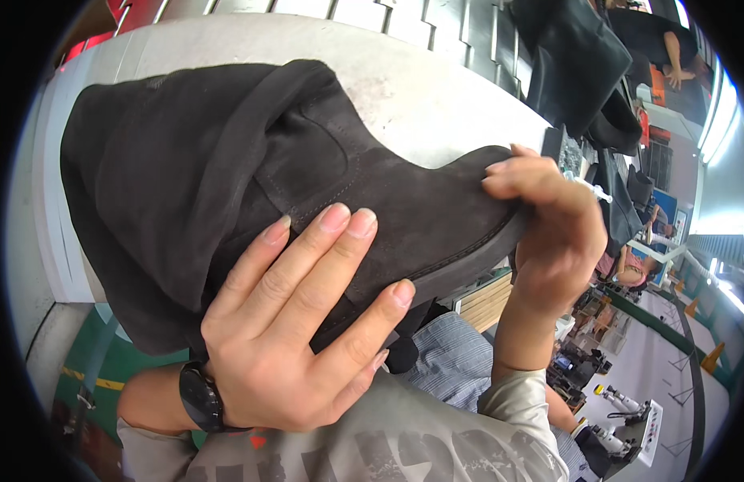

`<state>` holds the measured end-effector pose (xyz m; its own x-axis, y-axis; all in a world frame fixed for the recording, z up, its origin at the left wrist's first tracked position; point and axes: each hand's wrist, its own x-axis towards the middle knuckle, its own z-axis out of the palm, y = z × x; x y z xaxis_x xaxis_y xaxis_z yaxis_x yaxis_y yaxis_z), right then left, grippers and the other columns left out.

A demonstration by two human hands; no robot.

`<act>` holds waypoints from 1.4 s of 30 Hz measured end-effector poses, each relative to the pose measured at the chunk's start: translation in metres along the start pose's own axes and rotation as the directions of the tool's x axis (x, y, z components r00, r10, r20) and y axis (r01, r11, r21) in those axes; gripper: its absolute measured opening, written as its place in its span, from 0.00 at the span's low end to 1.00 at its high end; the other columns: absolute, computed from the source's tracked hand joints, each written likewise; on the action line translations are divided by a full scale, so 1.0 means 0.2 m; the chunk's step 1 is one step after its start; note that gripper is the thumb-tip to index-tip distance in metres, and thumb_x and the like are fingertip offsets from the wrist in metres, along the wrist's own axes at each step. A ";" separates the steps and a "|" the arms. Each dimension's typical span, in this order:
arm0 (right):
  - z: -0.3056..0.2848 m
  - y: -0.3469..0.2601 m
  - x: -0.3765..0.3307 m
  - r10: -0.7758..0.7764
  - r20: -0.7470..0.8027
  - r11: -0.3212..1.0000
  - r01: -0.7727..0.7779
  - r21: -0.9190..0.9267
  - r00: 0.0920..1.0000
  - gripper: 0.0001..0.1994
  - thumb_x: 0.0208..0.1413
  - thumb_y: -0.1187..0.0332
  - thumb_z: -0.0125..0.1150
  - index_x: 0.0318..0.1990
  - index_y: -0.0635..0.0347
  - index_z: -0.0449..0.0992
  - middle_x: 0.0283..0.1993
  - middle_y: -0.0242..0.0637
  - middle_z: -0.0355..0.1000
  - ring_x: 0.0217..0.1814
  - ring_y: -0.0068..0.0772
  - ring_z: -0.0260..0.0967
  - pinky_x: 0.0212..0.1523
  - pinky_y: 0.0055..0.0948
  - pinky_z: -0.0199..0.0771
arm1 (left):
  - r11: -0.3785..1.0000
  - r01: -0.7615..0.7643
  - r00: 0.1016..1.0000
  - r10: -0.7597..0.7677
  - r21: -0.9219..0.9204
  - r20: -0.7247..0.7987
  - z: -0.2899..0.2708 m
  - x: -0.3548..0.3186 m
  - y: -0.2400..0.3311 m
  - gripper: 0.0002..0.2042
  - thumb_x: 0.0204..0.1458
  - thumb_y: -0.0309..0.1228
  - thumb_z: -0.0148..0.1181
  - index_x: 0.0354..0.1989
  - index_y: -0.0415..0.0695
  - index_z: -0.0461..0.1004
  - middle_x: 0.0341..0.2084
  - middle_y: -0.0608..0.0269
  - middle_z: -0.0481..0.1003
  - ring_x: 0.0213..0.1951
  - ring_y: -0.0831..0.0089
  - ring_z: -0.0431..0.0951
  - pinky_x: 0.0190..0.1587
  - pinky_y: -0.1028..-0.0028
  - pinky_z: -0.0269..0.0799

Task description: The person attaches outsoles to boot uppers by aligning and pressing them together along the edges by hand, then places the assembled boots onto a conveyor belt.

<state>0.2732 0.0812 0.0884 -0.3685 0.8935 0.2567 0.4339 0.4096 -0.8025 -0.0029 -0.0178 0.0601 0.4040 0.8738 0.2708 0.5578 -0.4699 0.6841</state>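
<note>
A dark brown suede boot (404,201) lies on its side across a white work surface, its toe to the right and its wide, slouched shaft (155,177) to the left. Stitching runs along the edge near the sole. My left hand (300,321), with a black watch on the wrist, rests on the boot's side, its fingers stretched and spread. The thumb is partly hidden beside the sole edge. At the toe, my right hand (557,217) is closed around the tip, fingertips on top; its palm side is slightly blurred.
Beneath the boot is the white surface (436,104), with metal slats (404,20) beyond it. Other dark boots (577,64) stand at the far right. Another person's hand (676,76) shows at the upper right. Machines (621,426) stand at the lower right.
</note>
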 end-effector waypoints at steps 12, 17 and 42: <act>0.05 0.18 -0.01 0.039 -0.255 0.976 0.018 0.216 0.966 0.52 0.67 0.22 0.24 0.35 0.72 0.76 0.33 0.52 0.80 0.41 0.45 0.80 0.50 0.40 0.79 | 0.989 -0.132 0.979 0.118 0.071 0.164 -0.13 0.29 0.02 0.45 0.46 0.65 0.68 0.58 0.32 0.77 0.52 0.40 0.79 0.57 0.45 0.78 0.63 0.51 0.73; 0.12 0.09 0.04 -0.020 -0.301 1.000 0.022 0.004 0.953 0.25 0.72 0.52 0.54 0.33 0.69 0.78 0.31 0.41 0.80 0.33 0.26 0.76 0.39 0.25 0.74 | 0.978 -0.138 0.942 0.081 0.157 0.326 -0.03 0.47 -0.10 0.47 0.43 0.61 0.72 0.60 0.29 0.73 0.50 0.42 0.77 0.57 0.47 0.74 0.68 0.51 0.63; 0.10 0.20 0.03 0.605 -0.054 0.796 -0.602 0.053 0.795 0.46 0.69 0.30 0.43 0.39 0.74 0.86 0.34 0.52 0.82 0.43 0.40 0.78 0.52 0.38 0.73 | 0.926 -0.089 0.895 0.236 0.367 -0.379 -0.11 -0.19 -0.28 0.38 0.49 0.36 0.74 0.70 0.40 0.69 0.63 0.53 0.76 0.66 0.48 0.74 0.73 0.51 0.61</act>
<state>0.2726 0.0992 0.0476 0.0137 0.9676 -0.2522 0.5240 -0.2217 -0.8223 -0.0650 -0.0222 0.0270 0.2183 0.7185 0.6604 0.7466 -0.5588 0.3611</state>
